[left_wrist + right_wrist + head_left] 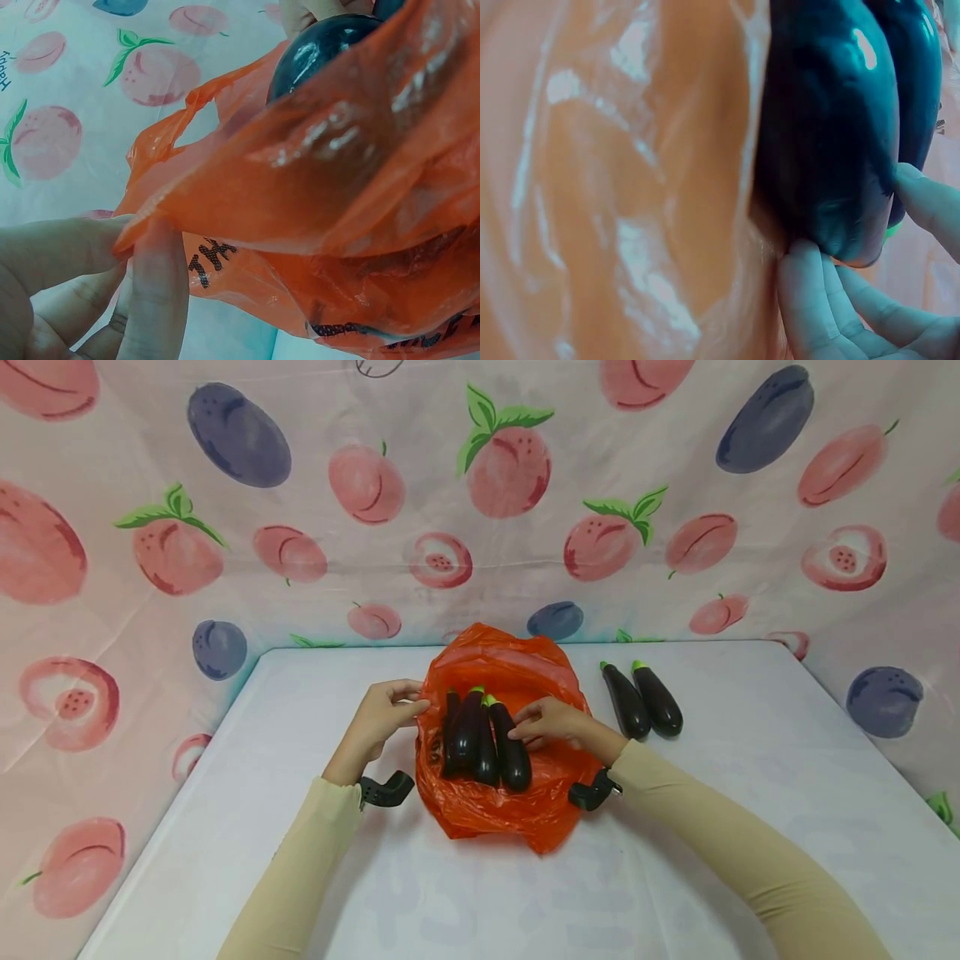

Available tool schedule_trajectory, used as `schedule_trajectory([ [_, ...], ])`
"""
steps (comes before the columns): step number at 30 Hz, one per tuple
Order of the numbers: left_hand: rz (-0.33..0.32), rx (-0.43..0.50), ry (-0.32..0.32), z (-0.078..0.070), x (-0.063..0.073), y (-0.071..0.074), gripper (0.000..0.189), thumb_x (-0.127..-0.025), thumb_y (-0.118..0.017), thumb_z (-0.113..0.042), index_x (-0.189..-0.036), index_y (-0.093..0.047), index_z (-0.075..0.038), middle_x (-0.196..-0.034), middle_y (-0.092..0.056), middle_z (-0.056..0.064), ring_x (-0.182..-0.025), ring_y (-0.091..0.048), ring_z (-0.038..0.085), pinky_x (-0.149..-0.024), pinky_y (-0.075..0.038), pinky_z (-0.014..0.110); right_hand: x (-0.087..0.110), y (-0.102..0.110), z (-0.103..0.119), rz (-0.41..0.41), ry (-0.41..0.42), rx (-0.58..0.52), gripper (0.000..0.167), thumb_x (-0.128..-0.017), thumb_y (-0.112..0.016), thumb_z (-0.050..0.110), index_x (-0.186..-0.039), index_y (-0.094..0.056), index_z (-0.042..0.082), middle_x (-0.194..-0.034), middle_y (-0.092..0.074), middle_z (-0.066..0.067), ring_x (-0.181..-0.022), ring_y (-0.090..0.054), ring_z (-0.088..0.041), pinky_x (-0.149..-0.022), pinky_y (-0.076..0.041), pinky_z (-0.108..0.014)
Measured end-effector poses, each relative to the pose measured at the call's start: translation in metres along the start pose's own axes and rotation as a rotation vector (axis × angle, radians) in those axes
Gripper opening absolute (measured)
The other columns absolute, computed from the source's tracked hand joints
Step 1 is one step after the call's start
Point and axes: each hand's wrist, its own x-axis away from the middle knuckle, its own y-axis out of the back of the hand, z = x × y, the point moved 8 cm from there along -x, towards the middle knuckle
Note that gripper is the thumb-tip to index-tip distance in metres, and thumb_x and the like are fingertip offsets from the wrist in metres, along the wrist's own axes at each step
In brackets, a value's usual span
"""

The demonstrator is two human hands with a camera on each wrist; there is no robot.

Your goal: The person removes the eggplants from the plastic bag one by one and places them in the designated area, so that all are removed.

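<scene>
My two hands are apart, working at either side of an orange plastic bag (487,810). My left hand (386,718) pinches the bag's rim between thumb and fingers; my right hand (551,722), inside the mouth, grips the rounded end of the nearest eggplant (512,750). Three other eggplants (467,739) lie side by side in the bag, between my hands, green caps away from me. Black lettering (214,262) on the bag, just beyond my left fingertips, is creased and cannot be read whole. Each wrist carries a black camera mount (386,789) below a beige sleeve (288,877). Past my right hand, outside the bag, two loose eggplants (657,700) lie on the white tabletop (375,877). Farther ahead of both hands hangs a fabric backdrop (300,410) printed with peaches and plums; sideways on it, "Happy" (5,75) can be read.
</scene>
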Motion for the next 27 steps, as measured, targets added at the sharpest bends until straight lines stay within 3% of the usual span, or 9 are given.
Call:
schedule_trajectory([
  [27, -0.001, -0.001, -0.001, -0.0012, 0.0008, 0.0011, 0.032, -0.091, -0.061, -0.013, -0.118, -0.06, 0.004, -0.107, -0.062, 0.022, -0.078, -0.065, 0.009, -0.083, -0.057, 0.035, -0.0019, -0.0073, 0.0018, 0.052, 0.011, -0.059, 0.052, -0.087, -0.066, 0.009, -0.132, -0.045, -0.006, -0.121, -0.06, -0.023, -0.093, -0.067, -0.019, -0.086, -0.055, -0.038],
])
